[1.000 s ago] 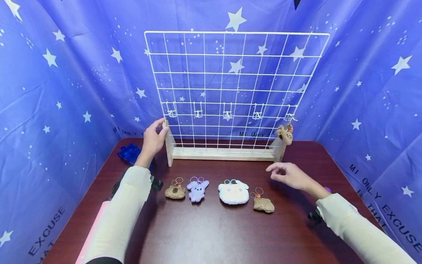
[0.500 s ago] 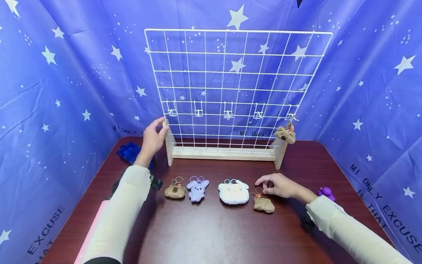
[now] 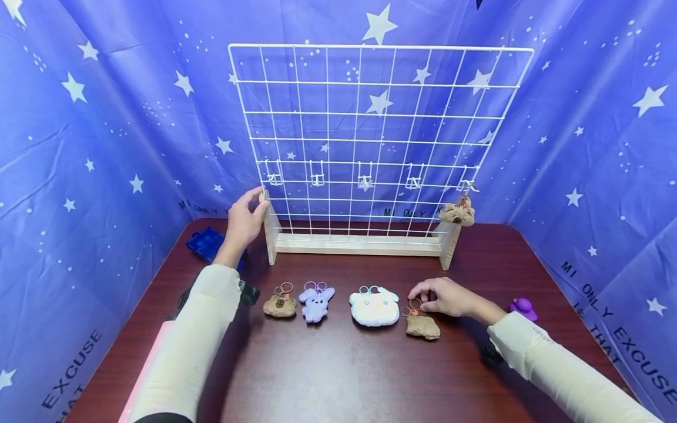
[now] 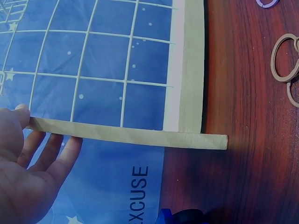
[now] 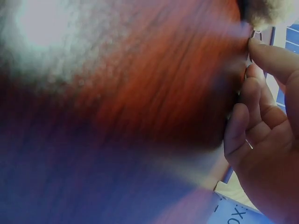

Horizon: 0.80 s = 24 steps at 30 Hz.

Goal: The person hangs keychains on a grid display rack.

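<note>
In the head view a white wire grid rack (image 3: 376, 111) stands upright in a wooden base (image 3: 359, 245). My left hand (image 3: 244, 222) grips the top of its left wooden upright; the left wrist view shows thumb on one side, fingers on the other. At the front right, my right hand (image 3: 449, 296) pinches the metal ring of a brown plush keychain (image 3: 423, 327), which lies on the table. In a row beside it lie a white plush keychain (image 3: 374, 309), a lilac bunny keychain (image 3: 315, 306) and a brown bear keychain (image 3: 279, 306). Another bear keychain (image 3: 458, 214) hangs from the rightmost hook.
Several white hooks (image 3: 364, 180) line the grid at one height. A blue plastic object (image 3: 206, 244) lies left of the rack, partly behind my left arm. A purple object (image 3: 523, 308) sits at the right. Starry blue cloth (image 3: 106, 147) encloses the table (image 3: 317, 376).
My right hand has moved left and nearer, from beside the rack to the brown keychain's ring. The hanging bear has swung round. My left hand has stayed on the upright.
</note>
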{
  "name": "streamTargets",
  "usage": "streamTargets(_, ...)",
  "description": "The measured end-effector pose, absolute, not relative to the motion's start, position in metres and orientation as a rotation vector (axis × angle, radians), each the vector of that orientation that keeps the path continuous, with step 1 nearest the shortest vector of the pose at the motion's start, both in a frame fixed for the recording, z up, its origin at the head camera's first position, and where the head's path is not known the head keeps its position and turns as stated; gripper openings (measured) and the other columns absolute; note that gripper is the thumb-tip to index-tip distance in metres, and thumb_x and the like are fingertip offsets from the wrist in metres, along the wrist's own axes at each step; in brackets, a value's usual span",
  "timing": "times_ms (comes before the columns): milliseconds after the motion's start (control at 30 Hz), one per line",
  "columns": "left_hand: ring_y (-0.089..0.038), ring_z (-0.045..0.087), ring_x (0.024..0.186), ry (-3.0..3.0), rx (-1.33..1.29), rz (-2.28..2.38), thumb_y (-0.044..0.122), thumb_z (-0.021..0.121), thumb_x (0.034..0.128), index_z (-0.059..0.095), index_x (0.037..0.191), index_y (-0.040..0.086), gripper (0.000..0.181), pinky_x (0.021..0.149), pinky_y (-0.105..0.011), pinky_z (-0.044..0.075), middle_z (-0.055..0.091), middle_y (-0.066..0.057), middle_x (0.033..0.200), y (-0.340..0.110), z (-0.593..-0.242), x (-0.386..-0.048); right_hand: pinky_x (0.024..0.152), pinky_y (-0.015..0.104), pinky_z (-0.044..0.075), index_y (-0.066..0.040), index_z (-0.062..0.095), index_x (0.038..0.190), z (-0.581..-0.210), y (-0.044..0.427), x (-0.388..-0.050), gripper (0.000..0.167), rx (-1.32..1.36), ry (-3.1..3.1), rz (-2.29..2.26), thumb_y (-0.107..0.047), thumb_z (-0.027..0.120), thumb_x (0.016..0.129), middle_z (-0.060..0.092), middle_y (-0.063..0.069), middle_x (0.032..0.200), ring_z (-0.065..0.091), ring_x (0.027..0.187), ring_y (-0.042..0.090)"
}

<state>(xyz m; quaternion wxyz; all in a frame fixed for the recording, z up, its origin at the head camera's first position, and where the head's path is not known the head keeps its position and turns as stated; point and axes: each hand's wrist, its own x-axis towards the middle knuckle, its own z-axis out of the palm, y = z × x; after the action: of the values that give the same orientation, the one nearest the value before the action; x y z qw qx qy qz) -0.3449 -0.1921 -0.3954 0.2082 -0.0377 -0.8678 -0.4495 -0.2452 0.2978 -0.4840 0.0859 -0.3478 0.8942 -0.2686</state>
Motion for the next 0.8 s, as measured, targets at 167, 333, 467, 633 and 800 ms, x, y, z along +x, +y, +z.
streamTargets(167, -0.036, 0.065, 0.103, -2.413, -0.116, -1.247, 0.021, 0.063, 0.1020, 0.058, 0.144, 0.012, 0.044, 0.087, -0.048, 0.054, 0.066, -0.021, 0.129, -0.1924, -0.3954, -0.3459, 0.063, 0.021, 0.047, -0.015, 0.070, 0.102, -0.4848, 0.2968, -0.2434, 0.026, -1.086, 2.719, -0.799, -0.002, 0.080, 0.082, 0.062, -0.002, 0.082, 0.053, 0.071, 0.001)
streamTargets(333, -0.037, 0.064, 0.108, -2.398, -0.116, -1.265, 0.020, 0.064, 0.1015, 0.059, 0.143, 0.012, 0.043, 0.092, -0.049, 0.053, 0.067, -0.021, 0.129, -0.1931, -0.3971, -0.3460, 0.065, 0.020, 0.046, -0.018, 0.065, 0.099, -0.4861, 0.2955, -0.2422, 0.027, -1.037, 2.729, -0.777, -0.003, 0.080, 0.082, 0.061, -0.005, 0.081, 0.051, 0.070, -0.002)
streamTargets(467, -0.037, 0.066, 0.107, -2.396, -0.117, -1.266, 0.020, 0.063, 0.1015, 0.059, 0.143, 0.012, 0.043, 0.090, -0.049, 0.054, 0.068, -0.021, 0.128, -0.1925, -0.3974, -0.3447, 0.066, 0.021, 0.046, -0.020, 0.064, 0.098, -0.4874, 0.2964, -0.2418, 0.027, -1.034, 2.728, -0.778, -0.003, 0.079, 0.084, 0.059, -0.010, 0.080, 0.051, 0.071, -0.002)
streamTargets(633, -0.038, 0.067, 0.108, -2.404, -0.116, -1.263, 0.019, 0.062, 0.1020, 0.058, 0.144, 0.011, 0.043, 0.090, -0.050, 0.055, 0.068, -0.021, 0.128, -0.1915, -0.3963, -0.3439, 0.066, 0.021, 0.048, -0.020, 0.066, 0.100, -0.4854, 0.2989, -0.2401, 0.025, -1.090, 2.701, -0.825, -0.002, 0.077, 0.086, 0.061, -0.013, 0.078, 0.053, 0.071, -0.003)
streamTargets(800, -0.037, 0.066, 0.110, -2.401, -0.112, -1.264, 0.021, 0.062, 0.1024, 0.058, 0.144, 0.012, 0.043, 0.092, -0.050, 0.055, 0.067, -0.021, 0.130, -0.1912, -0.3955, -0.3434, 0.064, 0.020, 0.049, -0.019, 0.068, 0.100, -0.4815, 0.3010, -0.2392, 0.022, -1.121, 2.712, -0.879, -0.003, 0.075, 0.088, 0.066, -0.012, 0.080, 0.056, 0.072, -0.004)
